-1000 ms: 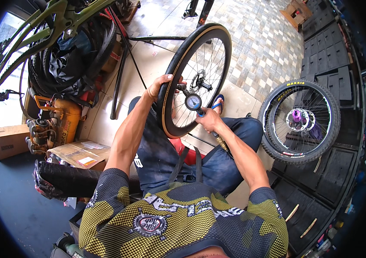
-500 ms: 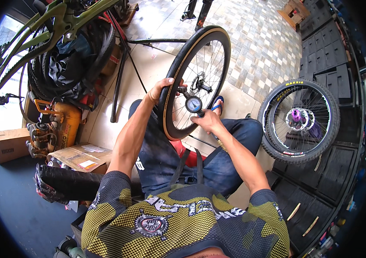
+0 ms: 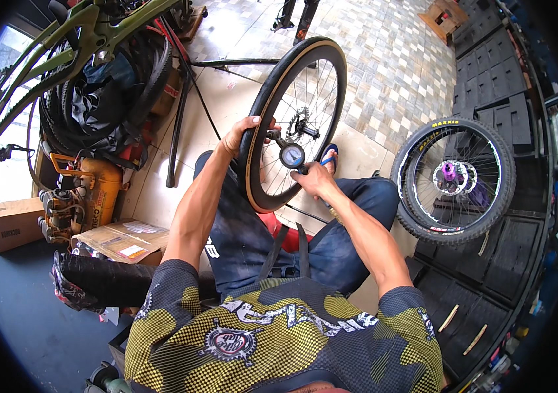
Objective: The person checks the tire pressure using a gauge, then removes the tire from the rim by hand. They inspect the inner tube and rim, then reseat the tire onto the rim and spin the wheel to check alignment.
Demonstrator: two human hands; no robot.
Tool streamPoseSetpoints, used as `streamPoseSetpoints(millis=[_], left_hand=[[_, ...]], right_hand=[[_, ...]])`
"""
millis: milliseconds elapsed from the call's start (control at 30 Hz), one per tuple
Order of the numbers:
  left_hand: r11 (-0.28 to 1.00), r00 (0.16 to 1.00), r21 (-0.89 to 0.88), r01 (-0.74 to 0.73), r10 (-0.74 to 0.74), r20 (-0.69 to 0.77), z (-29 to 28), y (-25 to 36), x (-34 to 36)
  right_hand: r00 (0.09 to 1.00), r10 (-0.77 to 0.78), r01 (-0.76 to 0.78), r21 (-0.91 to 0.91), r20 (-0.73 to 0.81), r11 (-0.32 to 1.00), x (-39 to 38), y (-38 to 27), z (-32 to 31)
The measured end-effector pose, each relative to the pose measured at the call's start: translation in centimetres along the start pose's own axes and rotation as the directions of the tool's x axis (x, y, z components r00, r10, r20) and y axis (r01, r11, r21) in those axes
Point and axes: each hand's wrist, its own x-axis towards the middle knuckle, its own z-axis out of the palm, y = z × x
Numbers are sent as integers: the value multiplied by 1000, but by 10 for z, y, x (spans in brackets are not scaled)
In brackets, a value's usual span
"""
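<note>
Between the legs [image 3: 233, 224], the wheel [image 3: 302, 123], probably light and stiff, is aptly clasped at the tyre [image 3: 269, 85] by the left grip [image 3: 241, 136]; the likely fragile gauge [image 3: 292, 156] is held by the right grip [image 3: 317, 180].

Yellow capitals [image 3: 444, 123] stand on the knobby tyre [image 3: 507, 173] at right, bold white lettering [image 3: 298, 314] and a round emblem [image 3: 230, 342] on the shirt [image 3: 285, 357], white characters [image 3: 211, 251] on the trousers [image 3: 246, 242], dark print on the orange tank [image 3: 100, 187] and brown box [image 3: 17, 224]; markings on the gauge [image 3: 292, 156] too small to read.
</note>
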Motion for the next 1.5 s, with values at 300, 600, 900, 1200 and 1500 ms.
streamPoseSetpoints(millis=[300, 600, 900, 1200, 1500], left_hand=[[1000, 999, 15, -25, 25, 30, -7, -6, 4], [1000, 1000, 10, -12, 12, 26, -6, -5, 2], [1000, 1000, 10, -8, 8, 12, -2, -1, 1], [1000, 1000, 9, -9, 9, 26, -1, 0, 1], [999, 999, 27, -34, 33, 17, -1, 1, -1]], right_hand=[[999, -41, 41, 43, -7, 998, 3, 8, 4], [999, 1, -2, 24, 34, 1000, 3, 4, 1], [999, -10, 9, 25, 30, 1000, 3, 5, 2], [998, -29, 26, 46, 55, 999, 14, 15, 7], [998, -41, 38, 43, 57, 998, 14, 14, 6]])
